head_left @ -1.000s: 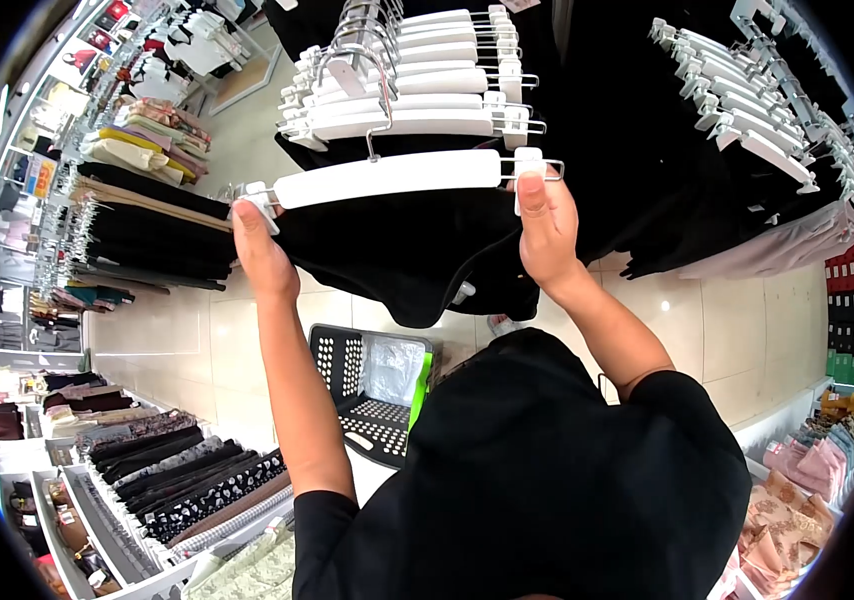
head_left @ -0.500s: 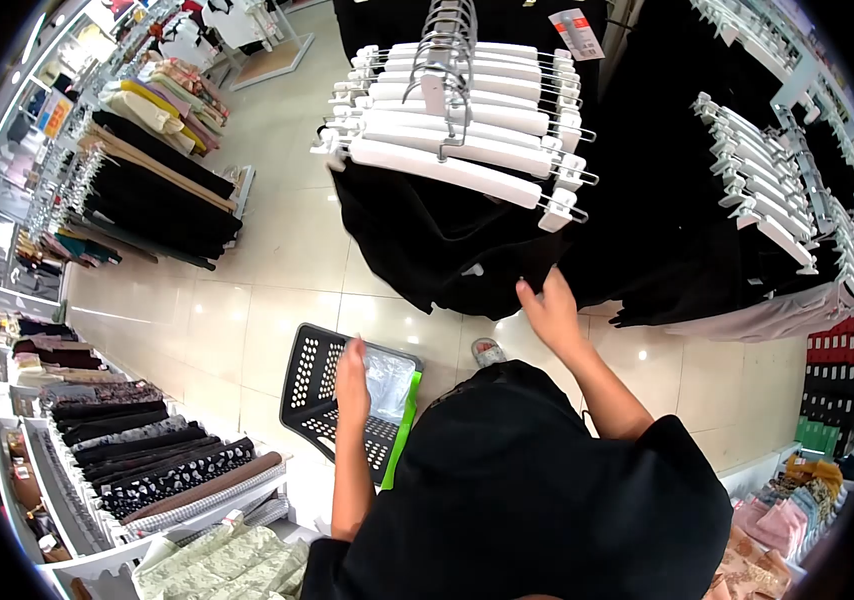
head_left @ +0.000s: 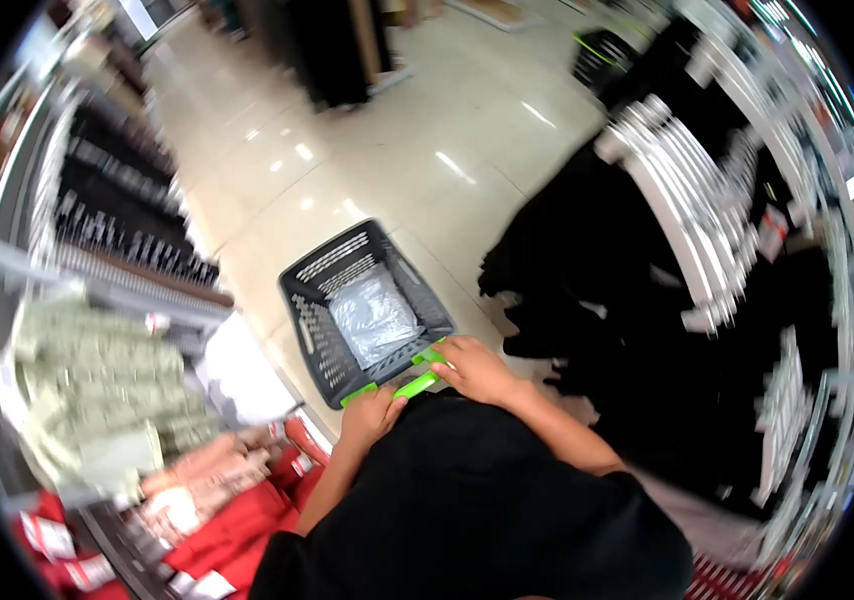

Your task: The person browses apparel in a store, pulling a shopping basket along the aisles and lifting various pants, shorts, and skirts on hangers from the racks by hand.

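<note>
Both forearms angle down and inward from the black short sleeves [head_left: 647,500], and here are the hands, close together at the near edge of a dark grey plastic basket [head_left: 325,350]! The left hand [head_left: 370,416] is curled in at the left end of a bright green plastic handle [head_left: 417,386], thumb lying towards the bar. The right hand [head_left: 480,370] sits a little farther forward, knuckles up, fingers wrapped over the handle's other end. A two-handed grasp, then, both sets of fingers closed on the green.

The basket lies just ahead of the person, tilted in view, slotted walls on show; whether its base touches the floor, one cannot tell. Inside, a crinkled, shiny clear-plastic package [head_left: 377,315] covers much of the bottom, reaching towards the near edge.

Now the surroundings! Near on the left, bright red garments [head_left: 237,525] crowd the display's edge, peachy pink ones [head_left: 207,475] beside them, pale green ones [head_left: 107,370] beyond. Over on the right, black garments [head_left: 587,240] on white hangers [head_left: 667,200] bulge into the aisle, hemming the basket in from that side. Farther out, glossy beige floor tiles [head_left: 417,170], then blurred black hanging clothes [head_left: 322,50] at the far end and, towards the right, a second dark basket [head_left: 602,60].
</note>
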A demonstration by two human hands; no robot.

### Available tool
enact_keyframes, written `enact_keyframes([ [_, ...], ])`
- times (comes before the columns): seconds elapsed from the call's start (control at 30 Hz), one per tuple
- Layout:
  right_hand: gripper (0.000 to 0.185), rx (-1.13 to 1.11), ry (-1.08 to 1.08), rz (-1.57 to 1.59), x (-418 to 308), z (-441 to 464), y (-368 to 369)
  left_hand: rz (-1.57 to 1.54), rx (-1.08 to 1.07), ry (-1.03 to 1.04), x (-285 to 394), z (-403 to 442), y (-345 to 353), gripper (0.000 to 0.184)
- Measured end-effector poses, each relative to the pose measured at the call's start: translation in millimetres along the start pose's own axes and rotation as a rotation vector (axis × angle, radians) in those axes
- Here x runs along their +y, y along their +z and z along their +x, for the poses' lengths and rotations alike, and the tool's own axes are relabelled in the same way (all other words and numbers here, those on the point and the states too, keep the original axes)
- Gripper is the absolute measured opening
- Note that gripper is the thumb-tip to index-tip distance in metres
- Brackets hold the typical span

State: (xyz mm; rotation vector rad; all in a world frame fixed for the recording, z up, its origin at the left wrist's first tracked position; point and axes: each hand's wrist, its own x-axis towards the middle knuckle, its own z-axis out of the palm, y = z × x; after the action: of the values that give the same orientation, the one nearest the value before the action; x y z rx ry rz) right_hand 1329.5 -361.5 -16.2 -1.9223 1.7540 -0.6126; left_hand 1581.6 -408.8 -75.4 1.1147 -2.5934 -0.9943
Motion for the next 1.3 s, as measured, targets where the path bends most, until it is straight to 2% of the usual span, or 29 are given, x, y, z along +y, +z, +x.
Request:
enact_keyframes([
  [0.07,0.039,-0.081,-0.161,0.013,-14.7,20.7,18.0,-0.021,0.074,-0.067,-1.7,-9.3,-5.1,0.042],
  [0.13,0.039,-0.329,-0.079,0.176,-10.5,28.7,49.1,-0.032,0.132,-0.123,-3.1,-12.9,-11.0,0.046],
  [0.17,0.037,-0.446,-0.028,-0.098,-3.7,32.8,62.2,-0.028,0.034,-0.146,-3.8,-11.1,-15.0,0.052],
  [0.2,0.038,-0.398,0.054,-0.090,-10.9,37.3,60.3,-0.026,-0.066,-0.168,-5.2,-10.6,-19.4,0.058],
  [0.23,0.039,-0.349,0.140,-0.077,-19.3,39.6,59.3,-0.041,-0.030,-0.225,-6.2,-12.1,-22.6,0.058],
  [0.27,0.037,-0.175,0.163,0.027,-20.7,37.2,64.4,-0.067,-0.024,-0.175,-7.3,-11.8,-25.4,0.061],
  [0.3,0.035,-0.193,0.179,-0.051,-15.8,38.6,67.2,-0.089,-0.020,-0.120,-9.2,-12.0,-26.3,0.064],
  [0.33,0.034,-0.147,0.145,-0.027,-10.3,38.3,73.0,-0.101,0.008,-0.163,-11.3,-12.9,-25.2,0.064],
  [0.43,0.033,-0.133,0.124,-0.049,-11.5,39.4,76.6,-0.117,0.066,-0.121,-16.0,-13.6,-25.3,0.063],
  [0.6,0.032,-0.053,0.189,0.004,-20.8,39.7,79.1,-0.176,0.102,-0.070,-22.8,-18.4,-27.8,0.059],
  [0.9,0.031,-0.022,0.154,0.034,-23.8,40.9,80.3,-0.185,0.139,-0.032,-25.5,-19.2,-31.1,0.057],
  [1.0,0.032,-0.115,0.160,-0.036,-12.6,44.3,78.5,-0.168,0.115,-0.038,-22.1,-12.4,-44.7,0.056],
  [1.07,0.033,-0.154,0.145,-0.026,-14.7,50.2,74.6,-0.042,0.136,-0.053,-26.4,-7.8,-40.7,0.054],
  [1.2,0.038,-0.219,0.138,0.202,-11.0,65.3,73.3,0.003,0.225,-0.038,-45.3,6.6,-32.9,0.046],
  [1.27,0.041,-0.309,0.135,0.157,-8.1,74.1,69.9,0.027,0.256,0.024,-54.9,16.8,-38.0,0.044],
  [1.3,0.042,-0.282,0.036,0.228,-4.0,77.5,69.8,0.025,0.243,0.040,-61.9,21.5,-41.5,0.042],
])
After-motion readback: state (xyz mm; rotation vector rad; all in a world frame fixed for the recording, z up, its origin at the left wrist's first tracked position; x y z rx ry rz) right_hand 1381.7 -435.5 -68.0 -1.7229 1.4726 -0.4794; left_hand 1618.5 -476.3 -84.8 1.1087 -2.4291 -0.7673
